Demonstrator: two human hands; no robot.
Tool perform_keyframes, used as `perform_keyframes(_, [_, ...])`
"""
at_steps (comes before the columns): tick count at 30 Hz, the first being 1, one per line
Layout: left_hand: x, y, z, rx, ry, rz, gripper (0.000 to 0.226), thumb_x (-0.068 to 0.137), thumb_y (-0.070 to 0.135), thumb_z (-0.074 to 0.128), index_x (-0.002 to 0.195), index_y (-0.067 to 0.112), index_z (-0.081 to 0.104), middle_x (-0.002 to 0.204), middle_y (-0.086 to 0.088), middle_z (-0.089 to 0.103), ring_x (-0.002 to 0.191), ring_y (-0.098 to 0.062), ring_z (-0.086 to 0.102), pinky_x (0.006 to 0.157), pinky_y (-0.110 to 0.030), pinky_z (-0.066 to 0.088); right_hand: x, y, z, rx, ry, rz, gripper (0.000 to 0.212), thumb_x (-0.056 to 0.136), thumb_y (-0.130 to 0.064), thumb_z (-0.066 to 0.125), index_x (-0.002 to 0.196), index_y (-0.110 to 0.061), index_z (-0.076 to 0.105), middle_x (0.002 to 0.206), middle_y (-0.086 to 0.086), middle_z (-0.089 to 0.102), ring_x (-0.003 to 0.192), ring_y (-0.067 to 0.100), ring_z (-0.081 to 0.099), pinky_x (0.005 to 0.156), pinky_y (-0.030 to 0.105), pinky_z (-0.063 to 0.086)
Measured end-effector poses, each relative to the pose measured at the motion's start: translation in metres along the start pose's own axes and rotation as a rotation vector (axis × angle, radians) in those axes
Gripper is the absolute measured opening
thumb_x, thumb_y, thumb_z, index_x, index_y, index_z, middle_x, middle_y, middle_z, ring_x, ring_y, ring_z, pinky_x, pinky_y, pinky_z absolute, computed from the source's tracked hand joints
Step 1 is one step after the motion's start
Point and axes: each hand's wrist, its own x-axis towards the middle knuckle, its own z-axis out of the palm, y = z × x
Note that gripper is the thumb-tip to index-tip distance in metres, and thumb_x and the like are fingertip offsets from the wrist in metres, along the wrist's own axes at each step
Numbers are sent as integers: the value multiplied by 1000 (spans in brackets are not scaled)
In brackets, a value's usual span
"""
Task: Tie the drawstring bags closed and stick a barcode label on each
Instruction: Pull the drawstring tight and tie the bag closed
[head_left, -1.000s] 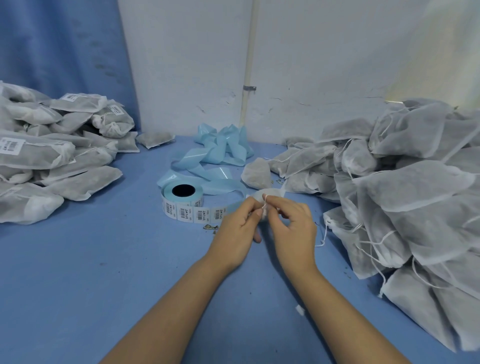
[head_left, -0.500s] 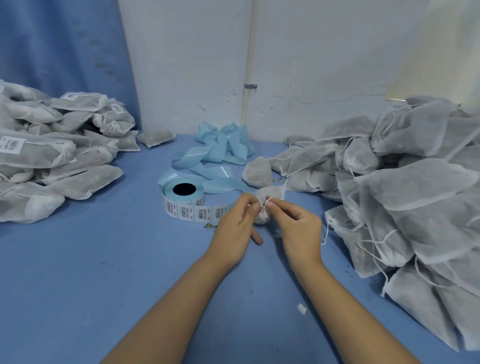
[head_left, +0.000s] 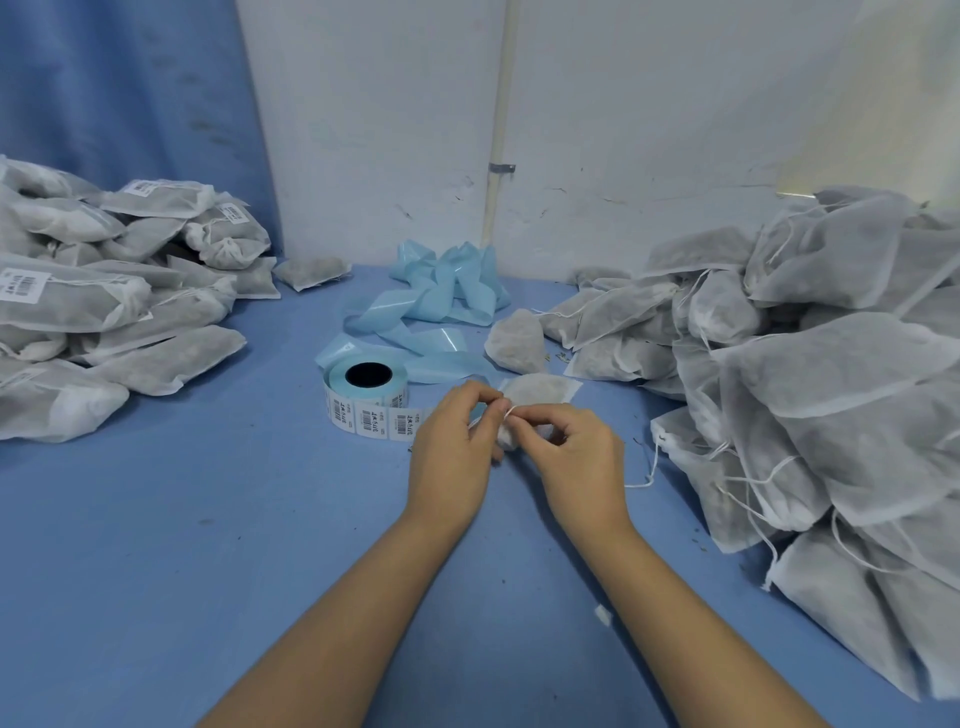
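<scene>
Drawstring bag (head_left: 540, 391) sits on the blue worktop (head_left: 208, 519) just right of the barcode label roll (head_left: 366, 402), its white cord (head_left: 509, 413) pinched at the neck by left hand (head_left: 452, 447) & right hand (head_left: 576, 452), thumb vs forefinger on each. Labelled bags (head_left: 104, 312) heaped far left, bags w/ loose cords (head_left: 831, 389) piled at right, pale-blue backing strip (head_left: 447, 291) crumpled behind the roll.

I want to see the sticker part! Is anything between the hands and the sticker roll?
Nothing visible. The label roll stands just beyond the left hand, only blue table between them. That hand and the right hand pinch the bag's string.
</scene>
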Motion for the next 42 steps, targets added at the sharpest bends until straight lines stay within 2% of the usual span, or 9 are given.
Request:
perform_keyframes(5, [-5, 5, 2, -147, -8, -39, 9, 94, 12, 56, 88, 15, 62, 63, 6, 65, 50, -11, 57, 54, -19, 46, -5, -6, 6, 90, 48, 49, 6, 81, -15, 71, 78, -16, 67, 81, -5, 66, 69, -2, 58, 61, 10, 41])
perform_keyframes(8, [-5, 6, 4, -257, -40, -66, 12, 95, 11, 55, 84, 15, 59, 79, 6, 70, 62, -10, 63, 61, -20, 51, -5, -6, 7, 199, 71, 130, 6, 80, -12, 71, 77, -13, 66, 89, -2, 65, 74, -2, 60, 64, 8, 44])
perform_keyframes(11, [-4, 8, 6, -350, -77, -79, 13, 95, 7, 53, 84, 13, 57, 79, -3, 69, 69, -7, 66, 63, -16, 50, -4, -4, 6, 351, 70, 179, 12, 81, -5, 70, 75, -15, 67, 103, -2, 50, 75, 0, 62, 73, 18, 53])
perform_keyframes(15, [-1, 5, 5, -349, -98, -81, 15, 95, 6, 52, 83, 14, 58, 78, 0, 68, 72, -8, 65, 65, -16, 49, -3, -6, 8, 428, 31, 250, 14, 84, -7, 65, 72, -14, 65, 100, 2, 52, 76, -4, 57, 72, 9, 46])
perform_keyframes(18, [0, 4, 4, -298, -100, -45, 17, 94, 5, 55, 83, 16, 62, 75, 7, 67, 70, -3, 62, 68, -18, 49, -2, -8, 10, 532, 16, 329, 20, 86, -8, 62, 67, -15, 65, 101, 8, 56, 92, 17, 61, 90, 27, 48])
perform_keyframes(24, [2, 2, 1, -178, -138, 6, 10, 92, 8, 59, 86, 13, 66, 80, 5, 68, 76, -2, 61, 75, -12, 45, 1, -8, 2, 838, -39, 435, 15, 86, -3, 52, 74, -4, 60, 77, 7, 62, 77, 15, 58, 70, 19, 47])
perform_keyframes(29, [2, 3, 1, -129, -119, 16, 11, 91, 7, 59, 85, 14, 65, 77, 12, 65, 70, 8, 57, 71, -6, 41, 2, -9, -1, 854, -56, 449, 18, 91, -6, 51, 76, -9, 60, 68, -3, 65, 66, 5, 62, 62, 20, 42])
perform_keyframes(34, [3, 3, 0, -124, -99, -15, 14, 92, 6, 58, 85, 17, 63, 76, 11, 65, 68, 9, 57, 69, -6, 41, 2, -9, 0, 888, -37, 447, 14, 92, -6, 50, 81, -5, 58, 67, 2, 61, 63, 8, 57, 56, 21, 35])
perform_keyframes(42, [3, 3, 1, -63, -68, -44, 9, 93, 5, 55, 92, 9, 63, 83, 7, 63, 71, 7, 55, 70, -4, 40, 2, -8, -1, 908, -25, 459, 11, 91, -5, 53, 84, -4, 60, 73, 5, 66, 67, 11, 63, 57, 18, 45])
